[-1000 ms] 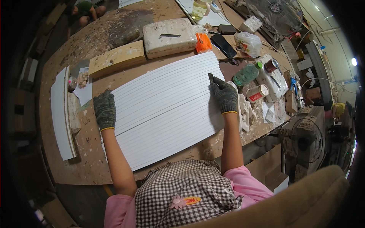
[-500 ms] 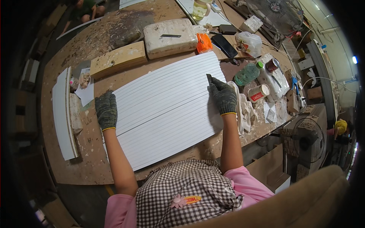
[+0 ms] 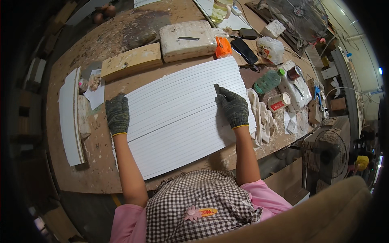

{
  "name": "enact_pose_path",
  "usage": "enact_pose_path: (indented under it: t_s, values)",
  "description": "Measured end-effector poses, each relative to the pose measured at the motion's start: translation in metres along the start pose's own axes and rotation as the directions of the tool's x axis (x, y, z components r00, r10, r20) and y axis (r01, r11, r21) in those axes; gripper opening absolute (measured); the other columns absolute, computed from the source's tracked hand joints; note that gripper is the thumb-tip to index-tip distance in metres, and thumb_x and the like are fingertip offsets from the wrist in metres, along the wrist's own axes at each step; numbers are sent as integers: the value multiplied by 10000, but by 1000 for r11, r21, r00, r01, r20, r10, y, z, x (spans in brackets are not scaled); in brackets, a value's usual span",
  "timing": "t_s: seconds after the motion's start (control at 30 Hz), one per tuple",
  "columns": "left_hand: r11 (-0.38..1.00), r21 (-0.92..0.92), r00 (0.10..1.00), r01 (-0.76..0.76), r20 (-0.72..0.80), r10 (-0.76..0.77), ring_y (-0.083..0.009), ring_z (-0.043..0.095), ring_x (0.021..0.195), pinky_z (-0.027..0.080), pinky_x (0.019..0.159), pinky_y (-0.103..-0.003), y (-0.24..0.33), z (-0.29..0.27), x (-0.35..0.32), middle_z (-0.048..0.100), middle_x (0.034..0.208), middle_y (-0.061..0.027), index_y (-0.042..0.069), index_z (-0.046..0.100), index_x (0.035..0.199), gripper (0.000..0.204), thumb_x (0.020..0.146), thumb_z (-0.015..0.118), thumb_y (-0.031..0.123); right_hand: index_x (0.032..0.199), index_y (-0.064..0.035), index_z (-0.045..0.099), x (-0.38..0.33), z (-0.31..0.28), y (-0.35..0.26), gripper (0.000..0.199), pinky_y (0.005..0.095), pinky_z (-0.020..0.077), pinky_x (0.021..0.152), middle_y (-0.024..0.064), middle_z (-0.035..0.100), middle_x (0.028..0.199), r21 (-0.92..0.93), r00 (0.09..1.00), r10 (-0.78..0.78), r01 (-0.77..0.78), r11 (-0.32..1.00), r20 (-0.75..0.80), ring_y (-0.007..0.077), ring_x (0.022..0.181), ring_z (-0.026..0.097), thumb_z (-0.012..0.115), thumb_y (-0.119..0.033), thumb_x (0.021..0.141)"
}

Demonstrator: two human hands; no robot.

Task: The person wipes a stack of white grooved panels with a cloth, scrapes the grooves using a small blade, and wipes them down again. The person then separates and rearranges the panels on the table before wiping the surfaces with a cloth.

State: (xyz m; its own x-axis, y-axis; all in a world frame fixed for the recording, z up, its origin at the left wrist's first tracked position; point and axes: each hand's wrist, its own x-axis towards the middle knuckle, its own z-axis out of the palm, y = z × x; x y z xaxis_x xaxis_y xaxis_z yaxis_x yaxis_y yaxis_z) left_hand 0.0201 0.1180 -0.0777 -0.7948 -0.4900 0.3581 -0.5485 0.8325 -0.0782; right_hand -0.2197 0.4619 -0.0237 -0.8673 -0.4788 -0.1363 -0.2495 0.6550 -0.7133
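A white panel [image 3: 174, 133] with many fine parallel lines and one wider dark seam lies on the table in front of me. My left hand [image 3: 117, 114], in a dark grey-green knit glove, grips the panel's left edge with its fingers together. Above the panel's right part is my right hand [image 3: 234, 107], gloved the same way. Its fingers pinch a small dark flat blade [image 3: 216, 88] whose tip points away from me. The right hand covers the blade's lower end, and I cannot tell whether the tip touches the surface.
Behind the panel are a wooden block [image 3: 131, 60] and a wrapped white block [image 3: 187, 40] with another blade on top. Rightward lie a phone [image 3: 245, 51], a green bottle [image 3: 267, 82], a paper cup [image 3: 279, 102] and a cloth [image 3: 262, 119]. White strips [image 3: 69, 121] lie at left.
My right hand has moved left over the panel, carrying the blade inward from the right edge. My left hand stays at the left edge. The whole view has shifted slightly.
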Motion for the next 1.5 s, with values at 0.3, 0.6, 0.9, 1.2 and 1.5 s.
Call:
enact_pose_path:
  t_s: [0.3, 0.6, 0.9, 1.2, 1.5]
  values:
    - [1000, -5, 1000, -4, 6, 4, -284, 578, 995, 374, 992, -438, 5, -8, 3, 635, 1028, -122, 72, 594, 1099, 242, 948, 457, 203, 1161, -125, 666, 1, 7, 1, 339, 359, 502, 858, 150, 685, 1039, 36, 997, 20, -17, 999, -78, 285, 965, 660, 634, -292, 868]
    - [999, -41, 1000, -6, -29, 5, -280, 572, 1020, 365, 1007, -439, 17, -13, 7, 631, 1053, -126, 82, 596, 1095, 233, 950, 466, 211, 1136, -78, 679, -11, 18, -4, 295, 315, 505, 848, 147, 705, 1003, 279, 985, -45, -2, 960, 164, 219, 919, 683, 644, -211, 875]
    - [995, -74, 997, 64, 44, -60, -295, 557, 1068, 333, 1057, -443, 9, -7, 5, 628, 1125, -119, 73, 589, 1169, 288, 959, 476, 236, 1134, -131, 682, 61, -34, 51, 325, 350, 498, 856, 134, 686, 1054, -14, 958, 14, -19, 1000, -288, 279, 968, 664, 621, -326, 881]
    - [994, -80, 996, 70, 53, -66, -309, 558, 1019, 346, 1040, -452, 11, -12, 6, 629, 1074, -128, 73, 597, 1139, 271, 954, 480, 232, 1170, -181, 661, 77, -37, 63, 364, 412, 485, 890, 149, 666, 1074, -142, 980, 11, -39, 989, -197, 336, 1008, 630, 597, -354, 856]
    - [994, -68, 991, 87, 105, -79, -308, 560, 1013, 341, 1042, -444, 13, -15, 7, 628, 1077, -134, 71, 599, 1137, 286, 961, 455, 244, 1163, -205, 664, 79, -40, 63, 349, 416, 483, 891, 151, 667, 1069, -169, 977, 57, -93, 981, -204, 336, 1006, 631, 609, -346, 848]
